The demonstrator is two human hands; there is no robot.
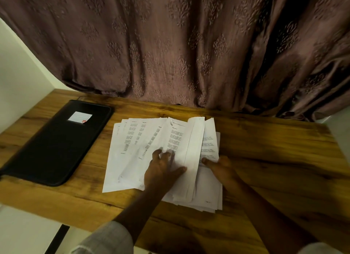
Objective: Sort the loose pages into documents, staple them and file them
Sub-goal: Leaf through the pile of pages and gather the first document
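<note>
Pressing our left hand (161,170), fingers spread flat, on the fanned white printed pages (132,149) on the brown wooden desk (265,149), we pinch their right edge with our right hand (221,168)

The pages (147,140) lie fanned on the table (274,149), the folder (55,144) to their left.
</note>
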